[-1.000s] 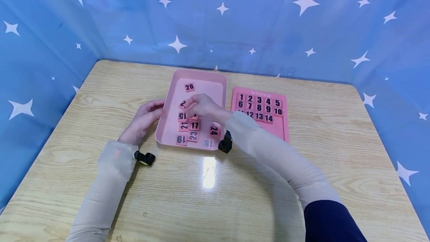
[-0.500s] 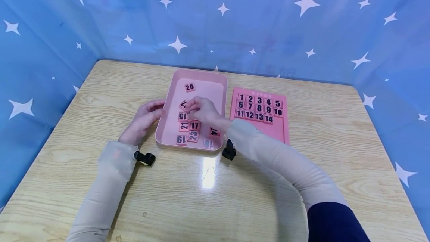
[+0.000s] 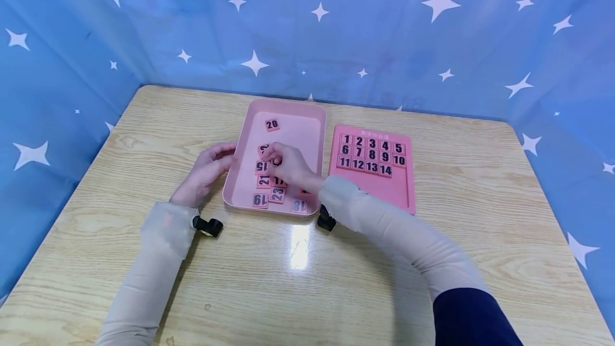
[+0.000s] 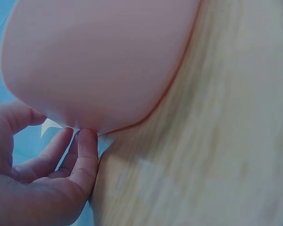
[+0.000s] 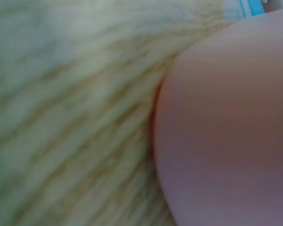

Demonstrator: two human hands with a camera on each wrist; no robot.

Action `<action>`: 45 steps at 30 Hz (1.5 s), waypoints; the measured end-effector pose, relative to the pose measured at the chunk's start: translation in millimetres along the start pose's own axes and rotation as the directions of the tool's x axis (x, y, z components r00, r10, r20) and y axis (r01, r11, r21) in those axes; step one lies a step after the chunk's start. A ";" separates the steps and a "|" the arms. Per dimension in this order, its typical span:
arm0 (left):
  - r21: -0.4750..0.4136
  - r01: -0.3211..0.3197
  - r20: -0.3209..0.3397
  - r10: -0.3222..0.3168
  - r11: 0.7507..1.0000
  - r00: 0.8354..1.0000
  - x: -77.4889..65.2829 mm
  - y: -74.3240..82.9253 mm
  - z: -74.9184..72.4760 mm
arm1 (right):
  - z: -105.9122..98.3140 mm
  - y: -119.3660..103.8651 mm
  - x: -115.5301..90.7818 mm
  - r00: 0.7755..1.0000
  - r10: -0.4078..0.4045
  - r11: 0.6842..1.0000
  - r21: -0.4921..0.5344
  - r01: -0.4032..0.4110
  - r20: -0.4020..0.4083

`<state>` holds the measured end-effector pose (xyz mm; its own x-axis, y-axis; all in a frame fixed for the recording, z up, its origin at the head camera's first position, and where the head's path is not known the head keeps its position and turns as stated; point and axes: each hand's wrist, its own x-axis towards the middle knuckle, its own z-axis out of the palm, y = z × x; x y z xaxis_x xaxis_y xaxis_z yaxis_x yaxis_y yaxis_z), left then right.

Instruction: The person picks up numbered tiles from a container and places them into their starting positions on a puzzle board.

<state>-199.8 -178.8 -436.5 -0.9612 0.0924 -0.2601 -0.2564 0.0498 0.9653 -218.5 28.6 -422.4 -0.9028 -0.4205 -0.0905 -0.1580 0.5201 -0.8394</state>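
Observation:
In the head view my left hand (image 3: 204, 171) holds the left side of a pink tray (image 3: 236, 175), thumb and fingers at its rim. The left wrist view shows those fingertips (image 4: 88, 136) against the tray's edge. Over the middle of the tray, my right hand (image 3: 290, 164) has curled fingers pinching at a small pink number tile (image 3: 262, 167) marked 15. Its fingers partly cover the 22 tile (image 3: 263, 150) and the 17 tile (image 3: 278, 181). Around them lie tiles 21 (image 3: 263, 181), 23 (image 3: 276, 195), 19 (image 3: 260, 200), 18 (image 3: 299, 206) and 20 (image 3: 271, 124).
Right of the tray lies a pink number-puzzle board (image 3: 372, 191), tiles 1 to 14 set in rows, its lower part bare. Both stand on a wood-grain table (image 3: 480, 191). A blue star-patterned cloth (image 3: 384, 31) hangs behind. The right wrist view shows the tray's outer wall (image 5: 226, 132).
My right hand's fingers have curled in and shifted slightly down over the tiles near 15. More of tile 22 is covered. My left hand stays at the tray's rim.

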 end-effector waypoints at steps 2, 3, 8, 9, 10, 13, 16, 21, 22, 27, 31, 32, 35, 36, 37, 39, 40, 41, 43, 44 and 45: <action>-0.003 0.001 0.001 -0.001 1.000 1.000 -0.4 0.2 0.4 | 0.7 1.2 0.6 1.000 -0.006 1.000 -0.011 0.006 0.005; -0.003 0.004 -0.001 -0.004 1.000 1.000 -0.5 0.2 0.4 | 1.1 1.9 1.1 1.000 -0.010 1.000 -0.015 0.010 0.006; -0.003 0.011 -0.001 -0.011 1.000 1.000 -1.3 0.7 0.8 | 1.2 5.4 4.8 0.999 -0.033 0.998 -0.054 0.034 0.015; -0.002 0.013 0.000 -0.013 1.000 1.000 -1.3 0.7 0.7 | 0.6 5.9 5.5 0.999 -0.040 0.997 -0.069 0.041 0.018; 0.000 0.013 0.002 -0.013 1.000 1.000 -1.5 0.9 0.7 | -0.3 6.0 6.0 0.999 -0.049 0.995 -0.088 0.051 0.023; -0.001 0.016 0.002 -0.016 1.000 1.000 -1.7 1.3 0.9 | -3.4 6.8 7.4 0.996 -0.078 0.987 -0.140 0.082 0.036; -0.002 0.019 -0.004 -0.019 1.000 1.000 -1.7 1.4 1.1 | -6.8 7.0 7.4 0.993 -0.103 0.980 -0.167 0.110 0.050; -0.012 0.015 -0.009 -0.015 1.000 1.000 -0.9 2.2 1.8 | -9.8 7.6 6.1 0.990 -0.119 0.976 -0.175 0.130 0.073; -0.013 0.014 -0.009 -0.014 1.000 1.000 -0.7 2.4 1.9 | -10.0 7.6 5.9 0.990 -0.121 0.975 -0.179 0.133 0.076; -0.014 0.013 -0.007 -0.013 1.000 1.000 -0.1 3.2 1.4 | -10.0 7.1 5.8 0.987 -0.141 0.963 -0.221 0.156 0.082; -0.013 0.014 -0.002 -0.014 1.000 1.000 -0.7 3.5 1.2 | -9.6 6.6 6.8 0.981 -0.167 0.949 -0.255 0.186 0.094; -0.012 0.014 0.000 -0.014 1.000 1.000 -0.8 3.5 1.3 | -9.4 7.0 7.4 0.980 -0.173 0.947 -0.258 0.193 0.098; -0.015 0.014 -0.001 -0.014 1.000 1.000 -0.8 3.5 1.1 | -8.8 7.0 8.5 0.979 -0.174 0.943 -0.269 0.198 0.111; -0.016 0.014 -0.001 -0.014 1.000 1.000 -0.8 3.4 1.0 | -8.6 6.6 8.7 0.979 -0.170 0.941 -0.276 0.196 0.116; -0.017 0.012 0.000 -0.012 1.000 1.000 -0.8 3.3 1.1 | -8.1 6.5 9.1 0.979 -0.165 0.940 -0.281 0.192 0.119; -0.023 0.012 -0.002 -0.012 1.000 1.000 -0.7 3.1 0.8 | -7.2 6.1 10.1 0.981 -0.151 0.938 -0.296 0.182 0.122; -0.025 0.012 -0.001 -0.012 1.000 1.000 -0.6 3.0 0.8 | -6.9 6.3 10.5 0.981 -0.147 0.937 -0.301 0.179 0.124; -0.027 0.012 -0.002 -0.012 1.000 1.000 -0.5 2.9 0.8 | -6.8 6.3 10.7 0.982 -0.141 0.937 -0.303 0.174 0.125; -0.029 0.010 -0.002 -0.010 1.000 1.000 -0.5 2.8 1.0 | -7.2 6.1 10.8 0.984 -0.135 0.939 -0.300 0.165 0.120; -0.030 0.010 -0.003 -0.010 1.000 1.000 -0.2 2.6 0.9 | -7.6 6.0 10.5 0.984 -0.133 0.942 -0.295 0.162 0.116; -0.030 0.008 -0.004 -0.008 1.000 1.000 -0.1 2.5 1.0 | -8.3 5.8 10.2 0.985 -0.131 0.945 -0.286 0.157 0.110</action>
<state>-200.3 -177.7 -434.1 -0.9594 0.0880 -0.2680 -0.2673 0.0207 0.9634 -231.9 33.5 -423.7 -0.8250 -0.5639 -0.0385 -0.4058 0.6384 -0.6540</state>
